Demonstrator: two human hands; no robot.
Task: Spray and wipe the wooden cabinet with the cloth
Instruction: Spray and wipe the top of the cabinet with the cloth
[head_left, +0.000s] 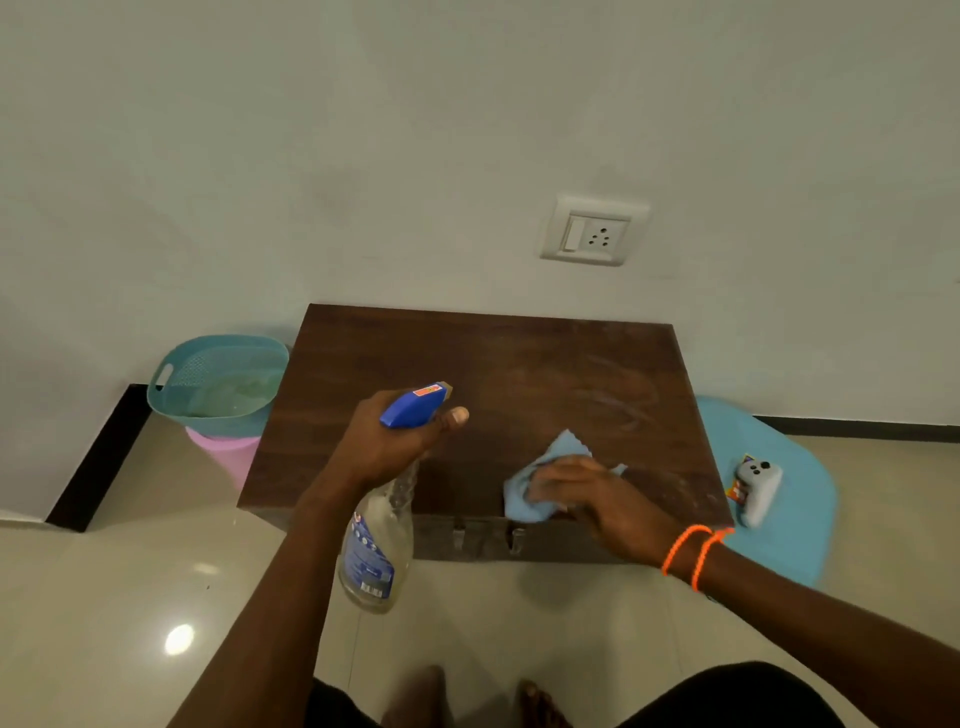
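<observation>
A low dark wooden cabinet (467, 374) stands against the white wall, its top showing faint wipe streaks at the right. My left hand (389, 441) grips a clear spray bottle (371, 551) by its blue trigger head, held above the cabinet's front left part, nozzle pointing right. My right hand (592, 493) presses a light blue cloth (540, 478) flat on the top near the front edge. Orange bead bracelets circle that wrist.
A teal basket (218, 379) stacked on a pink bin (223, 452) stands left of the cabinet. A blue mat (795, 530) on the right carries a white controller (756, 491). A wall socket (592, 231) sits above. My feet show at the bottom on the glossy tile floor.
</observation>
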